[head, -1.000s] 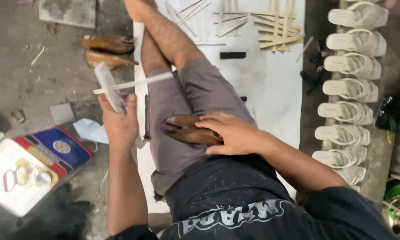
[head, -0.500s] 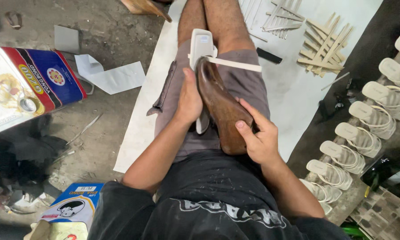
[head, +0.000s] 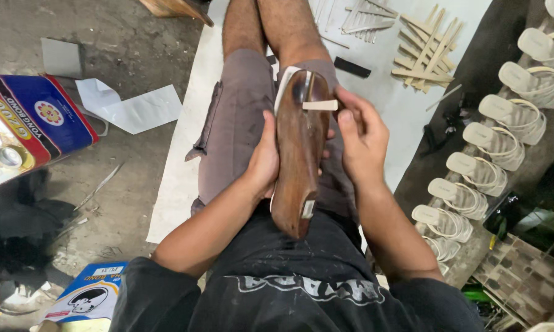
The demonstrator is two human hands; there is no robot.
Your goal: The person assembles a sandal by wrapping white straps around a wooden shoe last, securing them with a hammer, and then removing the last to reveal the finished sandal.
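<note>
Head view. The grip of the left hand (head: 266,157) is closed round the left flank of a brown wooden shoe last (head: 298,150), which is propped on the lap, toe end pointing away, so that its broad face is turned up and steadied. The right hand (head: 360,138) pinches a pale strap strip (head: 320,105) between thumb and fingertips, laid across the last near the toe; a white sole edge shows beneath. More pale strips (head: 421,46) are spread on the white floor sheet (head: 178,184), kept within reach. Finished pale sandals (head: 483,166) are lined up at the right. A glue tin (head: 25,129) stands on the floor at the left.
</note>
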